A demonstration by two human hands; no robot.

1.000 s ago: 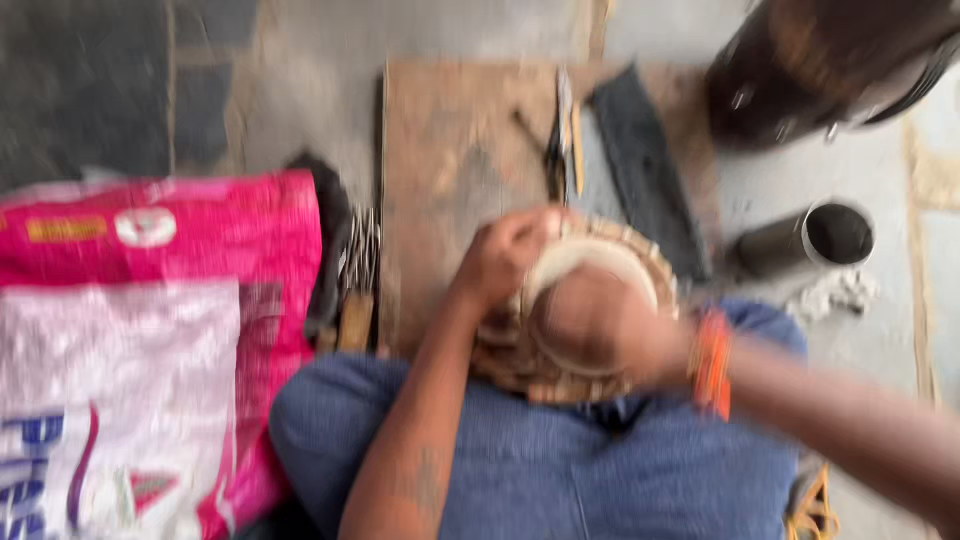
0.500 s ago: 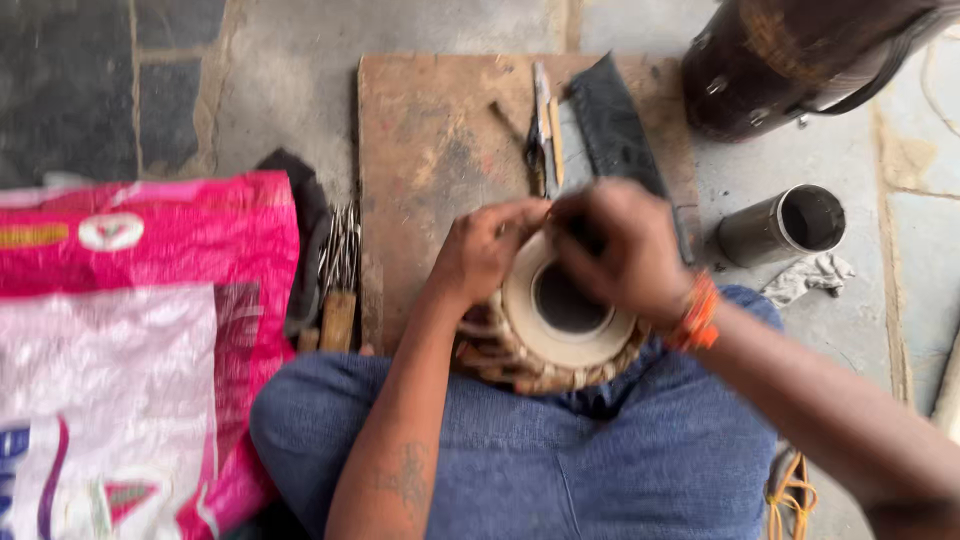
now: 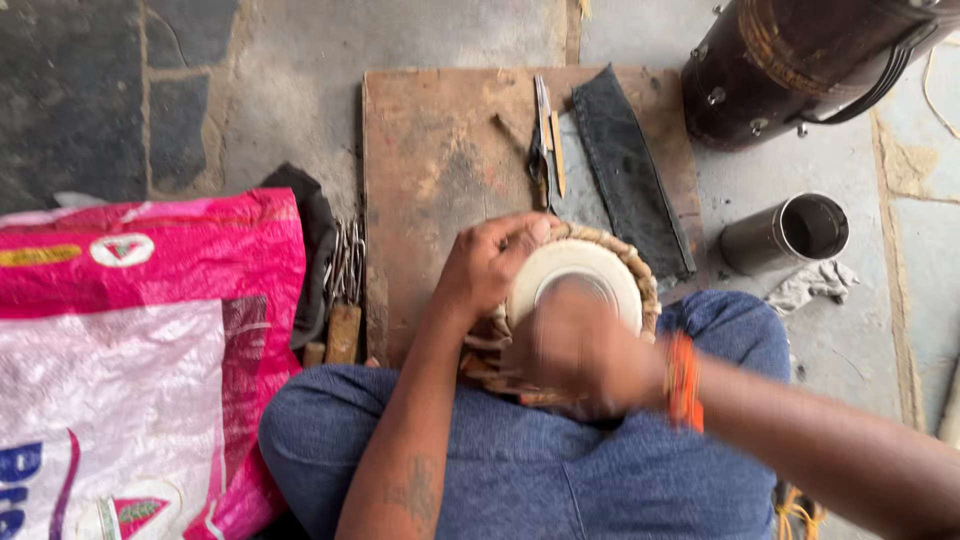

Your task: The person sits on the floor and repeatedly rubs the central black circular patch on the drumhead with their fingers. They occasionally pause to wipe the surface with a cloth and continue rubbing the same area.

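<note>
Left hand gripping braided rim of small drum, frame centre, resting on lap, head facing up. Right hand blurred over near edge of drumhead; grip unclear. Wooden board beyond.

This looks like a craftsperson's floor workshop, probably for drum making: a worn wooden board lies on rough stone paving, with hand tools, a bundle of metal tools and a dark drum shell around it.

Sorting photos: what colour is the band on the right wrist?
Orange band, seen in the head view.
</note>
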